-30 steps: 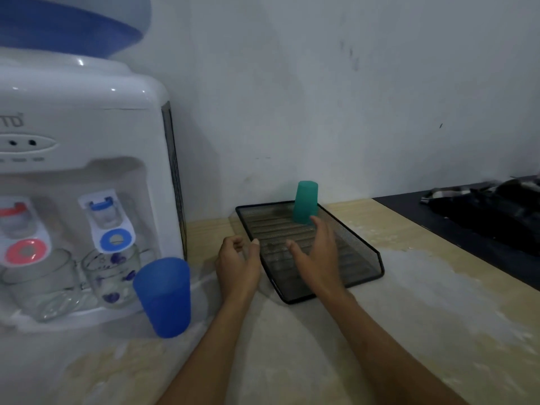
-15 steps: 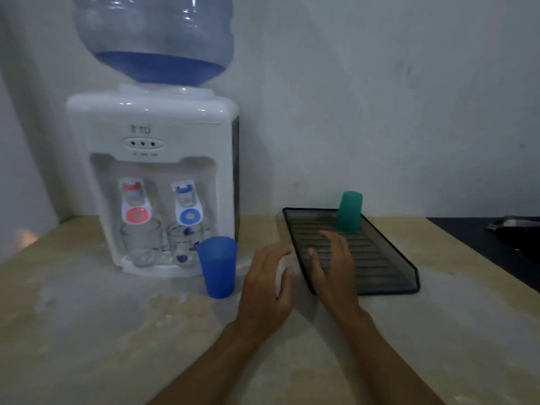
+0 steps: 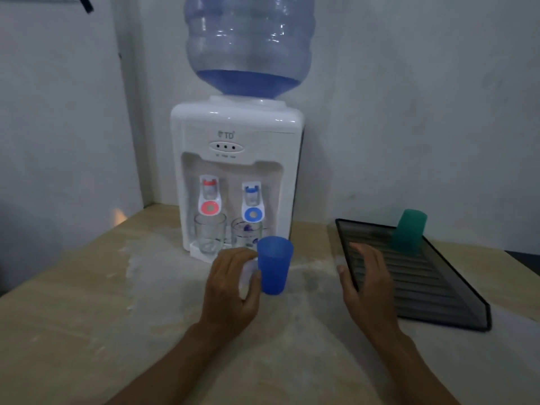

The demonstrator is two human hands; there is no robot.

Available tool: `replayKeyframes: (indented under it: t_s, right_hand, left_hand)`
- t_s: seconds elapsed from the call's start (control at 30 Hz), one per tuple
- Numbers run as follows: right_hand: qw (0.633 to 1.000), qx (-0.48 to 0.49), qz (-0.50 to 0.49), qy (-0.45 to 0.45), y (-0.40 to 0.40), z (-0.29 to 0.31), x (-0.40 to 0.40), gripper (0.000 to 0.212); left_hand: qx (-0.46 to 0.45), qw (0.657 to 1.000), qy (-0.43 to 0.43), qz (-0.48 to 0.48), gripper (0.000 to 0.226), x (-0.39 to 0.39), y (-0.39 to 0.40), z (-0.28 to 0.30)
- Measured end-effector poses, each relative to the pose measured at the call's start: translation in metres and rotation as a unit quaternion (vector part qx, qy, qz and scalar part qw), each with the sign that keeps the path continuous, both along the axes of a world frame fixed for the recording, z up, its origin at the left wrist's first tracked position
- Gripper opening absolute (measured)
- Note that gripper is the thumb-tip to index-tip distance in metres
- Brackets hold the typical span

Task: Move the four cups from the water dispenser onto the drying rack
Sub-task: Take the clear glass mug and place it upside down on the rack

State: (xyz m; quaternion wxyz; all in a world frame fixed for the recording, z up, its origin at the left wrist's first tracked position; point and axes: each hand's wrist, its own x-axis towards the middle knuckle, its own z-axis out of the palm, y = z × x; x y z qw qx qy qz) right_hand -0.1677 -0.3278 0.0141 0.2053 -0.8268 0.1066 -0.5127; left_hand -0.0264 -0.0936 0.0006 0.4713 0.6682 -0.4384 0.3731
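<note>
The blue cup stands upright on the bench, in front of the dispenser. It looks like thin plastic, so probably light and a bit smooth; taking it around the middle of the wall seems best. The left hand is just beside it on its left, fingers curved and apart, near the wall, maybe touching. The right hand is open over the near edge of the rack, holding nothing. A green cup is on the rack. Two glasses wait under the taps.
</note>
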Motion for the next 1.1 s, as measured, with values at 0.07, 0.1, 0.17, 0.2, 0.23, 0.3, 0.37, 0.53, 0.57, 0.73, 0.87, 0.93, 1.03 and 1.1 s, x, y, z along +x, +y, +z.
replayKeyframes:
  t_s: [0.07,0.1,0.17,0.2,0.23,0.3,0.37,0.53,0.57,0.73,0.87,0.93,1.03,1.1]
  right_hand:
    - [1.000,-0.003,0.017,-0.001,0.009,0.001,0.003,0.041]
    - [1.000,-0.007,0.023,-0.003,0.015,0.002,0.004,0.041]
    - [0.999,-0.022,0.036,-0.005,0.027,0.003,0.008,0.040]
    - [0.998,-0.032,0.046,-0.005,0.035,0.003,0.009,0.039]
    - [0.997,-0.044,0.060,-0.002,0.044,0.003,0.013,0.038]
    - [0.994,-0.071,0.082,0.008,0.057,0.002,0.013,0.038]
    - [0.989,-0.105,0.107,0.019,0.073,0.000,0.016,0.039]
    - [0.961,-0.163,0.208,0.080,0.123,-0.011,0.033,0.034]
    - [0.952,-0.177,0.231,0.097,0.131,-0.013,0.039,0.034]
    - [0.942,-0.167,0.262,0.124,0.159,-0.011,0.072,0.033]
    - [0.947,-0.163,0.246,0.129,0.166,-0.012,0.086,0.031]
    - [0.949,-0.164,0.239,0.125,0.163,-0.015,0.084,0.030]
    - [0.952,-0.156,0.238,0.118,0.158,-0.020,0.080,0.030]
    - [0.952,-0.155,0.233,0.120,0.157,-0.021,0.078,0.031]
  left_hand:
    - [-0.026,0.998,0.037,0.038,0.031,0.018,0.016,0.000]
    - [-0.041,0.996,0.054,0.057,0.032,0.027,0.023,0.000]
    - [-0.069,0.988,0.098,0.101,0.035,0.043,0.033,0.000]
    - [-0.082,0.980,0.133,0.123,0.041,0.050,0.036,0.000]
    - [-0.094,0.969,0.177,0.144,0.051,0.059,0.039,0.000]
    - [-0.103,0.947,0.252,0.169,0.071,0.070,0.035,0.001]
    - [-0.097,0.937,0.285,0.179,0.083,0.080,0.033,0.003]
    - [-0.091,0.938,0.301,0.147,0.089,0.104,0.032,0.004]
    - [-0.093,0.937,0.310,0.135,0.088,0.107,0.032,0.004]
    - [-0.080,0.941,0.321,0.068,0.081,0.116,0.030,0.003]
    - [-0.055,0.940,0.336,0.036,0.080,0.118,0.028,0.001]
    - [-0.052,0.938,0.342,0.036,0.081,0.118,0.027,0.001]
    - [-0.052,0.936,0.346,0.042,0.080,0.116,0.026,0.003]
    - [-0.051,0.934,0.352,0.041,0.079,0.114,0.026,0.004]
